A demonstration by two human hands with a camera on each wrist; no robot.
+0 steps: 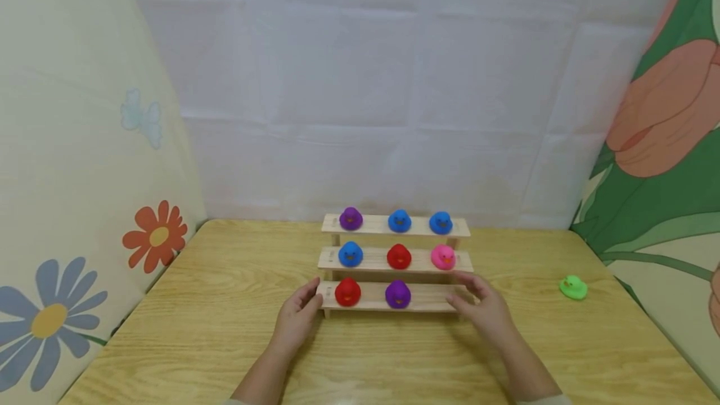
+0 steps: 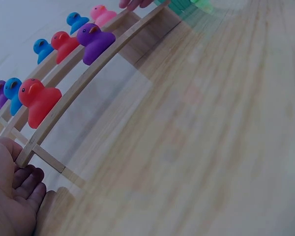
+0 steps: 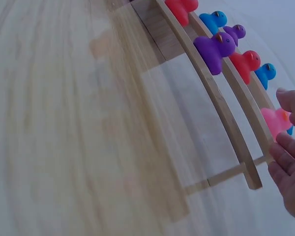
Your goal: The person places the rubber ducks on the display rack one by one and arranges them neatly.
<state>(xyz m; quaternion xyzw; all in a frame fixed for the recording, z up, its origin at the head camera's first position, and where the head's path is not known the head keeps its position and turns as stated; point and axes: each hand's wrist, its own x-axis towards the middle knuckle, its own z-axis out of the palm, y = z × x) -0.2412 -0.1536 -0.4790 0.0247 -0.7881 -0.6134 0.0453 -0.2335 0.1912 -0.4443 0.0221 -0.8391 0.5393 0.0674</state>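
Observation:
A three-tier wooden rack [image 1: 427,295] stands on the table with rubber ducks on its tiers. My left hand [image 1: 295,317] holds the left end of the bottom tier, thumb and fingers around its edge. At the other end is my right hand [image 1: 486,311], its thumb and fingers spread apart with nothing between them. A red duck [image 1: 347,292] and a purple duck [image 1: 398,294] sit on the bottom tier. The middle tier bears a blue duck [image 1: 350,254], a red duck [image 1: 399,257] and a pink duck [image 1: 443,257].
On the top tier are a purple duck [image 1: 351,219] and two blue ones. A green duck [image 1: 574,287] lies on the wooden table [image 1: 225,305], well to the rack's right. White cloth [image 1: 349,80] hangs behind, with flower-printed cloth at both sides.

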